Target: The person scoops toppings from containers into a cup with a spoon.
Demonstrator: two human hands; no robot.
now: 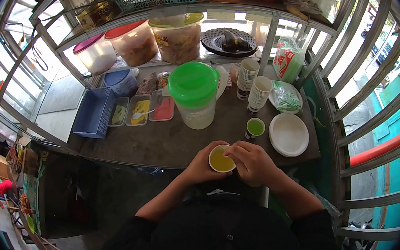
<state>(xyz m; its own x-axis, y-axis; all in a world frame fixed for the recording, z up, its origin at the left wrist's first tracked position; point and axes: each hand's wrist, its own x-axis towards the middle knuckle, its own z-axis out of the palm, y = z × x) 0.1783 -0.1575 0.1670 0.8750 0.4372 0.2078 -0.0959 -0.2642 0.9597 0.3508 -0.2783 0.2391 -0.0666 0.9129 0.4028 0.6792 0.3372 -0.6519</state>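
My left hand [202, 163] is wrapped round a paper cup [222, 159] of yellow liquid, in front of my body at the table's near edge. My right hand [253, 163] is closed, its fingertips pinched together at the cup's right rim. What those fingers hold, if anything, is hidden. Just beyond the hands stands a second paper cup [255, 127] with green contents. Two stacks of paper cups, the nearer stack [260, 93] and the farther stack [247, 76], rise behind it. To the right lies a pile of white paper plates [288, 135].
A green-lidded pitcher [194, 95] stands mid-table. Left of it are small tubs with pink [164, 107] and yellow contents [139, 109], plus a blue basket [95, 112]. Large lidded tubs [177, 39] line the back under a shelf. Metal bars [379, 139] enclose the right side.
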